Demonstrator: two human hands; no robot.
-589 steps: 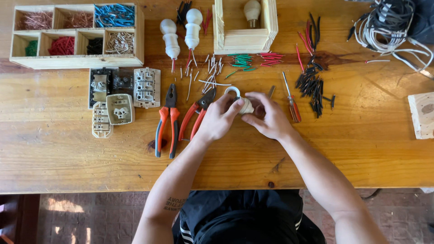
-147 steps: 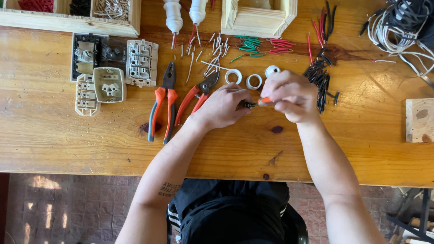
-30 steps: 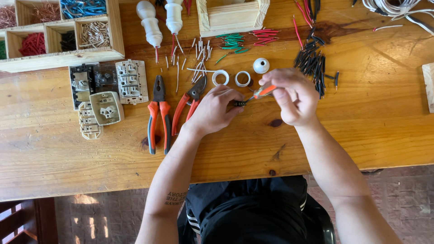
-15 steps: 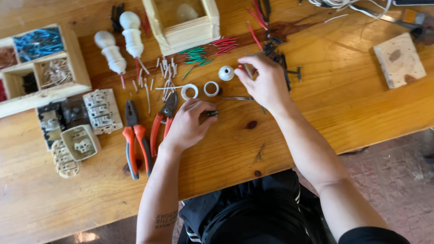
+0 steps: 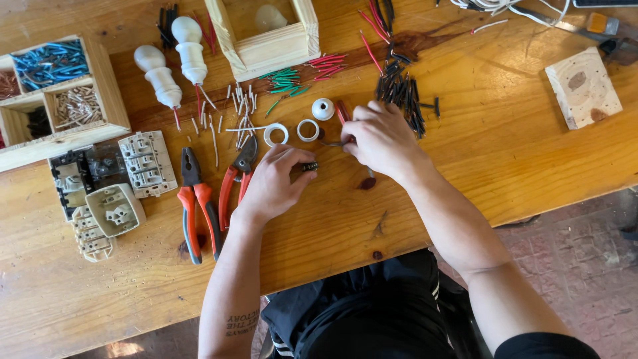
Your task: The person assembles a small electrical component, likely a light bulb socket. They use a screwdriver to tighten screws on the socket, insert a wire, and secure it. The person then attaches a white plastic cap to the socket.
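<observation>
My left hand [image 5: 272, 183] rests on the wooden table [image 5: 465, 173] and pinches a small dark screw-like part [image 5: 309, 166] between its fingertips. A little to the right, my right hand [image 5: 382, 139] lies low on the table with its fingers closed on a red-handled screwdriver [image 5: 342, 112], whose handle sticks out toward the far side. Just beyond both hands lie two white rings [image 5: 276, 134] [image 5: 308, 129] and a white round cap [image 5: 323, 109]. Red-handled cutters [image 5: 234, 183] lie next to my left wrist.
Orange-and-black pliers [image 5: 196, 209] and several sockets [image 5: 146, 163] lie at the left. A compartment box [image 5: 109, 93] of wire bits, two white lamp holders [image 5: 159, 73], a wooden box [image 5: 266, 46], black wire pieces [image 5: 402, 93] and a wood block [image 5: 585, 86] line the far side.
My right hand has moved away from my left hand, up and onto the table beside the white cap, taking the screwdriver with it. My left hand still pinches the small dark part. The view has tilted.
</observation>
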